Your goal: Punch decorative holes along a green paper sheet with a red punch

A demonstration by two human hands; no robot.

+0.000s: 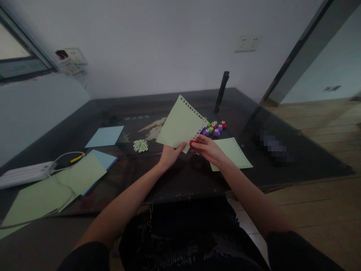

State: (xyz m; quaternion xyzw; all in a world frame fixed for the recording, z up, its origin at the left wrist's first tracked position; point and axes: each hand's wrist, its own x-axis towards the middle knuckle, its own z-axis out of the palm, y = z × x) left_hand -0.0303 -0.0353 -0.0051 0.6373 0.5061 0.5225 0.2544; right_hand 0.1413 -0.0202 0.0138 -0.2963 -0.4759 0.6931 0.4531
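My left hand (170, 155) grips a pale green sheet of paper (182, 122) by its lower edge, thumb on top. The sheet is tilted up off the table, and a row of small cut-out holes runs along its upper right edge. In my right hand (207, 148) is a small red craft punch (193, 143), at the sheet's lower right corner. Whether the paper sits inside its slot I cannot tell. Several red, green and purple craft punches (216, 131) stand behind my right hand. Another punched green sheet (232, 150) lies partly under my right forearm.
A pile of tiny paper cut-outs (140, 145) lies left of centre on the dark table (169, 184). Further left are a blue sheet (105, 136), stacked green paper (36, 195) and a white power strip (26, 174) with a cable. A black upright post (222, 92) stands at the back right.
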